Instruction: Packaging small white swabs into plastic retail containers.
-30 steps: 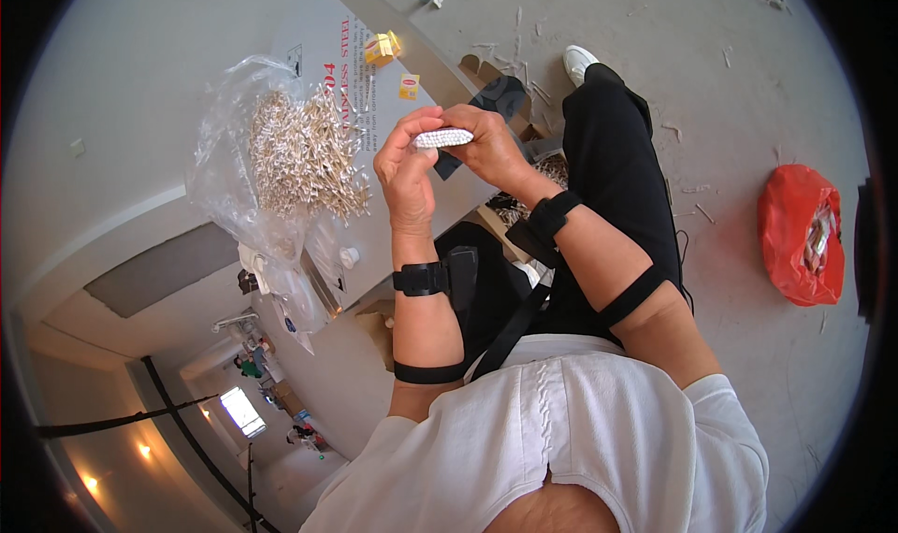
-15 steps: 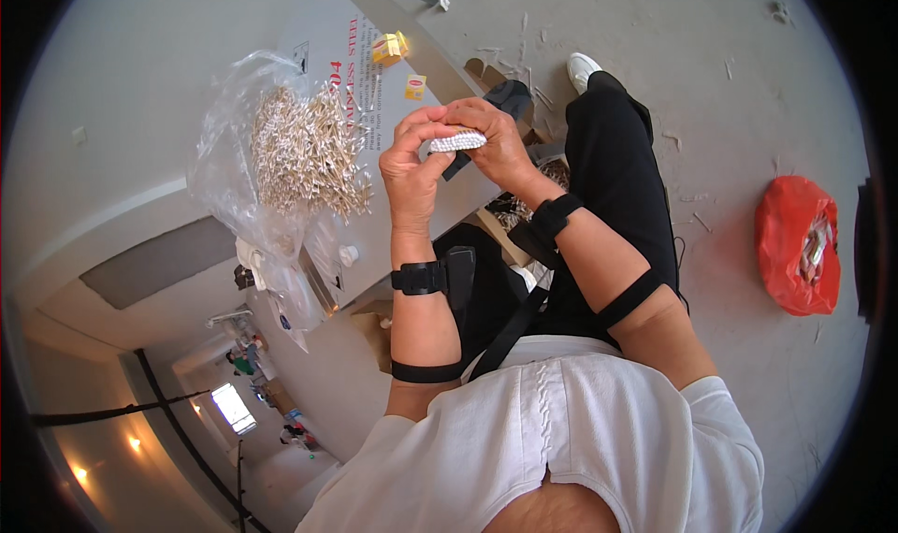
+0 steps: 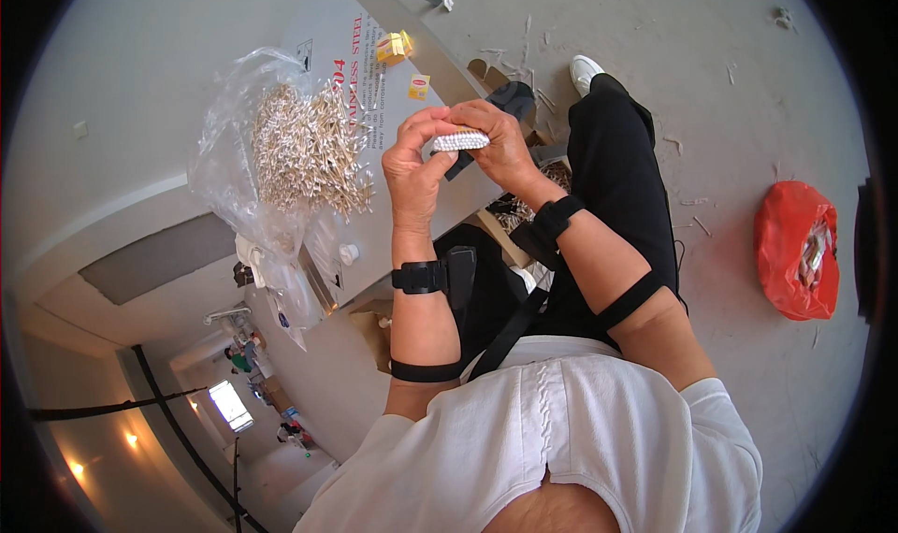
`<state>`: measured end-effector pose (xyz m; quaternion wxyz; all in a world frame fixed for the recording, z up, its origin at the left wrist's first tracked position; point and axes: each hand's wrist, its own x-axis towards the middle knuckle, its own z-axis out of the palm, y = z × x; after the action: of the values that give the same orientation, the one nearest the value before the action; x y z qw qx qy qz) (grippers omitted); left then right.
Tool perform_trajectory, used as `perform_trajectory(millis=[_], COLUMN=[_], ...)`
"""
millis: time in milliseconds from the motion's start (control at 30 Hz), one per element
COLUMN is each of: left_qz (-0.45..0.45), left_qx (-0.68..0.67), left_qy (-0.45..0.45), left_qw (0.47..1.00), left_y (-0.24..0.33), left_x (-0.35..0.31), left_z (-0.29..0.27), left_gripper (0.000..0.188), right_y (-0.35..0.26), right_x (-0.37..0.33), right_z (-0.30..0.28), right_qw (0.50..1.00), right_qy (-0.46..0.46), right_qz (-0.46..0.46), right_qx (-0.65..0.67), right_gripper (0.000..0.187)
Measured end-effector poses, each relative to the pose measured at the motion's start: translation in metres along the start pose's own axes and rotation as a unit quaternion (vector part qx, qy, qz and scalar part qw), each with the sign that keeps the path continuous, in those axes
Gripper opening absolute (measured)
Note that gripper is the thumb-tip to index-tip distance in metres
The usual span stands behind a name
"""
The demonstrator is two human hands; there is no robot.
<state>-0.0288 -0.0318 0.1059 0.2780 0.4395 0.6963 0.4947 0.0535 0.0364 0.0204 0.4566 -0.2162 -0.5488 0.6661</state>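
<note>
Between my two hands is a tight bundle of cotton swabs, its white tips facing me in even rows. My left hand grips the bundle's left end between thumb and fingers. From the other side my right hand closes on it, the fingertips of both hands nearly meeting above. My palms and fingers hide most of the sticks. Left of my hands, a large heap of loose cotton swabs spills from a clear plastic bag on the table.
On the printed table top lie a yellow small box, a flat yellow packet and a small white round object. Below the edge stands an open carton of swabs. A red bag sits on the littered floor at right.
Both hands hold the swab bundle in almost the same place and grip. The whole view has shifted very slightly.
</note>
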Motion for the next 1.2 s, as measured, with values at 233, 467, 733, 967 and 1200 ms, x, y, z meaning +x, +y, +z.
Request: perform_trajectory(millis=[233,467,733,967,1200], left_qz=[0.037,0.036,-0.011,-0.057,-0.05], left_qx=[0.071,0.185,0.16,0.037,-0.059], left_qy=[0.06,0.1,0.106,0.104,0.106], left_qw=[0.995,0.977,0.981,0.992,0.991], left_y=[0.004,0.002,0.007,0.008,0.007], left_x=[-0.001,0.0,-0.001,-0.001,0.0], left_z=[-0.01,-0.01,-0.005,-0.003,0.0], left_gripper=[0.018,0.005,0.005,0.006,0.005], right_y=[0.001,0.006,0.005,0.006,0.005], right_x=[0.0,0.0,0.0,0.0,0.0], right_z=[-0.001,-0.001,-0.001,-0.001,-0.001], right_qw=[1.0,0.999,0.999,0.999,0.996], right_qy=[-0.009,-0.009,-0.01,-0.019,-0.036], right_qz=[0.028,0.028,0.037,0.046,0.06], right_qx=[-0.006,-0.014,-0.011,0.01,0.056], right_gripper=[0.029,0.027,0.027,0.028,0.028])
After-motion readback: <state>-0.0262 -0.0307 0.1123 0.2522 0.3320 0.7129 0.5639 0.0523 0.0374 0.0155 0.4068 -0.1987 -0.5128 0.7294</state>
